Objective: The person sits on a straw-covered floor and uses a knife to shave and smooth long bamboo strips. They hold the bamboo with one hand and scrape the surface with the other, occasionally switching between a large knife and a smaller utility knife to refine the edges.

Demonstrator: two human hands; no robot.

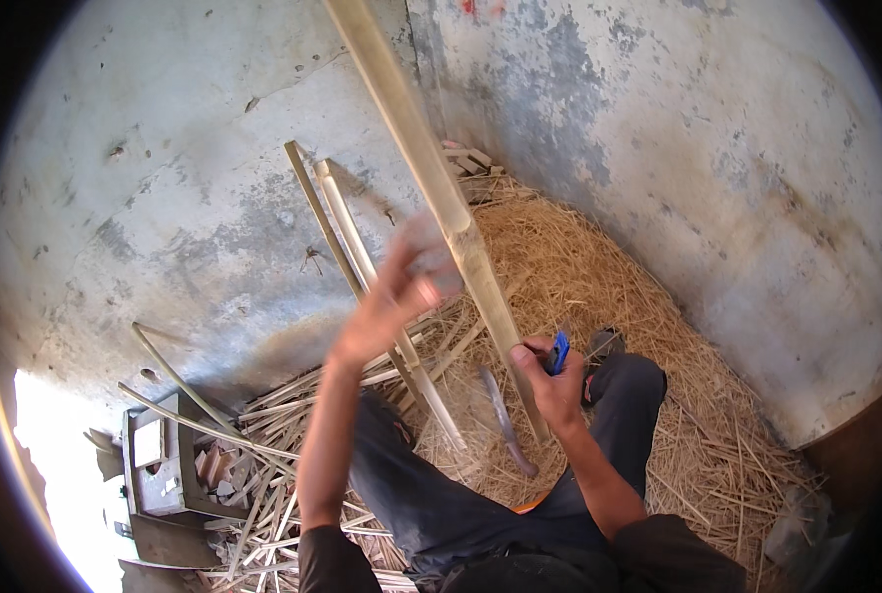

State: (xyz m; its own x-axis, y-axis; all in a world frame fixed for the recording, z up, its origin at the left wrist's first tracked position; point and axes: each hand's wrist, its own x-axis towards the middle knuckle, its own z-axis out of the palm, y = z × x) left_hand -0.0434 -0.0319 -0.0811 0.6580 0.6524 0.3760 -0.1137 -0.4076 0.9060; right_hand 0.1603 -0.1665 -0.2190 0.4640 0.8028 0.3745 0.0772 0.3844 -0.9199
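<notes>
A long split bamboo pole [401, 109] slants from the top of the view down between my legs. My right hand [551, 383] is closed at its lower part, thumb against the bamboo. The same hand holds a small blue tool [559, 353], seemingly a utility knife, mostly hidden by the fingers. My left hand [391, 292] is raised just left of the pole. Motion smears its fingers, so I cannot tell whether they touch the bamboo. A curved blade [500, 405] with a handle lies on the shavings between my legs.
Two split bamboo lengths [347, 222] lean on the worn wall [194, 198] to the left. Straw-like shavings [559, 257] heap up in the corner. Loose bamboo strips [273, 504] pile at lower left, beside a grey box-like frame [174, 465] with broken pieces in it.
</notes>
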